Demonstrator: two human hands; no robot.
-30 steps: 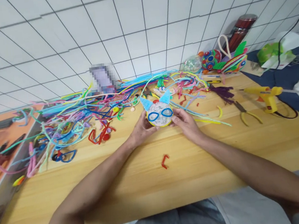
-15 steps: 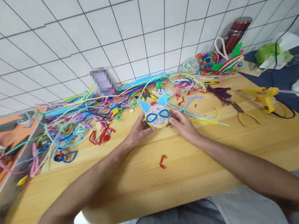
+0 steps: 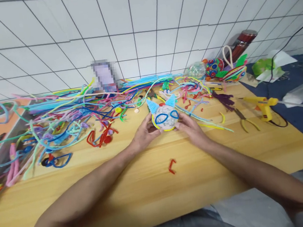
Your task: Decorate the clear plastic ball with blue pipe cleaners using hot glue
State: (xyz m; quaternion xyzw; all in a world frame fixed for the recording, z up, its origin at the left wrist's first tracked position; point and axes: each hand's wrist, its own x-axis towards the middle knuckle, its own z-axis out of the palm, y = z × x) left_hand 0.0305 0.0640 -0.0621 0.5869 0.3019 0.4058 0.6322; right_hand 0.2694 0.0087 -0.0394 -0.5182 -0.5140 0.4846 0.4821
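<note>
Between my two hands is a round cat-face craft (image 3: 166,120), with a greyish-white front, a yellow rim, two light-blue ears and two dark-blue loops for eyes. My left hand (image 3: 146,133) wraps around its left edge, thumb at the lower rim. On the opposite edge my right hand (image 3: 190,128) grips it, thumb near the bottom right. The fingers behind the craft are partly hidden. A short bent red pipe cleaner (image 3: 171,166) lies on the wooden table below the hands.
Tangled pipe cleaners (image 3: 60,127) cover the table's left and back. To the right lie yellow-handled pliers (image 3: 245,120) and a yellow glue gun (image 3: 262,106). A decorated colourful craft (image 3: 214,68) and a red flask (image 3: 242,46) stand by the tiled wall.
The view has shifted, so the table contents sit differently in the picture. Both hands still hold the cat-face craft, which now appears slightly right and lower.
</note>
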